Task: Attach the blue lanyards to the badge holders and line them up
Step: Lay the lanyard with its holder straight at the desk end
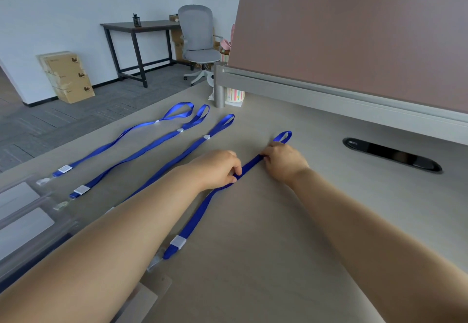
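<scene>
Left hand [217, 168]: It is in the middle of the desk. The thumb and a bent finger pinch the strap of the fourth lanyard.
Right hand [283, 161]: It is just to the right of the left hand and a bit farther away. Its fingers are curled down and hold the same strap.
Fourth lanyard [202, 211]: This blue strap lies flat on the desk, the one most to the right. It runs from near left to far right, and both hands hold it.
Loop [285, 137]: The far end of the strap pokes out past the right hand.
White tag [178, 242]: It sits on the near end of the strap, beside the left arm.
Clear clip [154, 263]: It hangs off the near end, just past the tag. The arm hides part of it.
Badge holder [152, 294]: It is clear and lies at the near edge, partly under the left arm. I cannot tell if the clip is joined to it.
Three other lanyards [141, 155]: They lie side by side to the left, loops at the far end.
Other badge holders [25, 223]: They are clear and lie at the near left, by the ends of those straps.
Desk [278, 246]: It is pale wood.
Pink wall panel [354, 43]: It stands along the far right of the desk.
Black slot [391, 155]: It is set in the desk, right of the hands.
Grey chair [200, 41]: It is far away, by a dark table [139, 27].
Brown boxes [67, 76]: They are stacked on the floor, far left.
</scene>
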Demonstrator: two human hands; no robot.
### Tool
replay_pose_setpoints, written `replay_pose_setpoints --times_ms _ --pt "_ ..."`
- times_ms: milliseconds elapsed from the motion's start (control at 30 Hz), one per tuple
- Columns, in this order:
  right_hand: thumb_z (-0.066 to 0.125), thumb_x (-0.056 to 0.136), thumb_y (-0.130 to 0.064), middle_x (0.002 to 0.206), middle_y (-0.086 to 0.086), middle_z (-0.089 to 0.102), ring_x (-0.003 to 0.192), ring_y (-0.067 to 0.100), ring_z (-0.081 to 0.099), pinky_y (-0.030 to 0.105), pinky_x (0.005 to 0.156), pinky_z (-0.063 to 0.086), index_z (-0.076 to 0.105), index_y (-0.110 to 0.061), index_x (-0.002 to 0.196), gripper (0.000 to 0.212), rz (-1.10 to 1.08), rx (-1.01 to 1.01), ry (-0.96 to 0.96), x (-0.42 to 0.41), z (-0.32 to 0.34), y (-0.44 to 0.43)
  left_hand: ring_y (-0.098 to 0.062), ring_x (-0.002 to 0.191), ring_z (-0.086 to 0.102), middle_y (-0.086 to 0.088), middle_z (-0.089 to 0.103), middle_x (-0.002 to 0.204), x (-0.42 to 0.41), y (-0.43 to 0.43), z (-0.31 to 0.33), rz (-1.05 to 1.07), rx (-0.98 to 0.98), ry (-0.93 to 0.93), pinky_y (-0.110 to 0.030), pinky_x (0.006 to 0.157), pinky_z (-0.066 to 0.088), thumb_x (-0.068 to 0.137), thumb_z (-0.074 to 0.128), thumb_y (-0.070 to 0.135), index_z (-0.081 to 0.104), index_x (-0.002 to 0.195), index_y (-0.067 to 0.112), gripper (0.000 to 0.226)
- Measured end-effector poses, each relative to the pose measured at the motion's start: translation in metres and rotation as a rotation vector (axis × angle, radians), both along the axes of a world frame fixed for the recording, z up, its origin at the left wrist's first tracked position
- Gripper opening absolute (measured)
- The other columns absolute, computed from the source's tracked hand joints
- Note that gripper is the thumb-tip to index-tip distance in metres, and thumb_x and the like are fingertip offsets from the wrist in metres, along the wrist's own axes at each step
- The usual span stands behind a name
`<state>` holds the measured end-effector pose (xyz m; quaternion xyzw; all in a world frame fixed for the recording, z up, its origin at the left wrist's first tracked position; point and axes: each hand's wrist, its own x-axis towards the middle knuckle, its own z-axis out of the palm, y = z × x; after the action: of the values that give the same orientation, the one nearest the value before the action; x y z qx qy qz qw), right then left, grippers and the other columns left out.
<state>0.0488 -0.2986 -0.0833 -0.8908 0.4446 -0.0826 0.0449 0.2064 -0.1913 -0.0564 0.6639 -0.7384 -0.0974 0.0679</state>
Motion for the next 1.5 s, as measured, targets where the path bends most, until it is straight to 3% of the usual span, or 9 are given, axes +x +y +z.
replay_pose_setpoints --times_ms 167,367,533,767,967,1100,1233,1333,1500 --pt "0.042 0.095 -0.032 0.126 0.004 0.058 0.117 0.023 0.051 0.036 0.098 0.042 0.059 -0.016 0.118 0.033 0.069 0.113 -0.071 0.013 0.005 -0.001 -0.011 0.085 0.05 0.003 0.049 0.117 0.01 0.005 0.002 -0.001 0.073 0.006 -0.03 0.083 0.046 0.087 0.06 0.031 0.056 0.124 0.023 0.038" --pt "0.047 0.089 -0.046 0.123 0.009 0.055 0.112 0.027 0.053 0.036 0.096 0.042 0.053 -0.01 0.118 0.046 0.062 0.157 -0.093 0.045 -0.001 -0.001 -0.002 0.077 0.044 0.009 0.04 0.108 0.027 0.026 0.009 0.083 0.257 0.058 -0.021 0.069 0.035 0.071 0.07 0.05 0.039 0.135 0.035 0.073" --pt "0.039 0.093 -0.044 0.14 0.01 0.044 0.128 0.028 0.042 0.037 0.109 0.029 0.044 -0.009 0.129 0.051 0.047 0.142 -0.047 0.056 -0.003 -0.003 -0.009 0.094 0.042 0.008 0.039 0.104 0.033 0.036 0.01 0.11 0.319 0.018 -0.024 0.079 0.036 0.071 0.073 0.047 0.029 0.14 0.038 0.083" --pt "0.039 0.09 -0.054 0.152 0.003 0.029 0.141 0.022 0.025 0.041 0.116 0.02 0.032 -0.017 0.141 0.063 0.102 0.131 -0.013 0.061 -0.006 0.002 -0.004 0.072 0.05 0.009 0.051 0.079 0.041 0.04 0.015 0.088 0.43 0.054 -0.016 0.066 0.039 0.075 0.073 0.032 0.025 0.143 0.032 0.083" --pt "0.04 0.089 -0.056 0.151 0.003 0.031 0.141 0.022 0.025 0.041 0.115 0.02 0.032 -0.017 0.141 0.066 0.1 0.125 -0.025 0.065 -0.007 0.006 -0.002 0.067 0.052 0.009 0.056 0.077 0.043 0.047 0.019 0.09 0.496 0.026 -0.014 0.058 0.037 0.074 0.075 0.025 0.019 0.144 0.033 0.09" --pt "0.039 0.09 -0.054 0.153 0.002 0.026 0.142 0.021 0.021 0.042 0.115 0.018 0.029 -0.018 0.142 0.065 0.085 0.133 -0.004 0.065 -0.007 0.009 -0.009 0.07 0.057 0.002 0.062 0.082 0.046 0.054 0.017 0.101 0.479 0.056 -0.018 0.063 0.043 0.075 0.075 0.026 0.02 0.145 0.034 0.089" --pt "0.046 0.091 -0.045 0.15 0.002 0.033 0.139 0.023 0.026 0.039 0.114 0.024 0.039 -0.017 0.137 0.055 0.112 0.094 -0.145 0.061 -0.002 0.02 -0.012 0.079 0.06 0.002 0.062 0.084 0.049 0.066 0.019 0.169 0.343 0.106 -0.026 0.074 0.046 0.075 0.073 0.034 0.028 0.141 0.034 0.08" --pt "0.057 0.087 -0.036 0.124 0.004 0.055 0.118 0.022 0.047 0.031 0.098 0.039 0.058 -0.015 0.114 0.035 0.227 0.061 -0.257 0.059 0.006 0.044 -0.014 0.079 0.058 0.006 0.058 0.08 0.05 0.083 0.03 0.22 0.312 0.098 -0.026 0.069 0.044 0.071 0.074 0.042 0.044 0.127 0.028 0.066" --pt "0.062 0.082 -0.036 0.103 0.001 0.058 0.096 0.02 0.055 0.034 0.087 0.048 0.065 -0.018 0.097 0.023 0.337 0.115 -0.183 0.063 0.009 0.092 -0.014 0.072 0.058 -0.003 0.068 0.093 0.047 0.125 0.03 0.29 0.423 -0.005 -0.03 0.068 0.045 0.06 0.075 0.057 0.048 0.094 0.023 0.056"
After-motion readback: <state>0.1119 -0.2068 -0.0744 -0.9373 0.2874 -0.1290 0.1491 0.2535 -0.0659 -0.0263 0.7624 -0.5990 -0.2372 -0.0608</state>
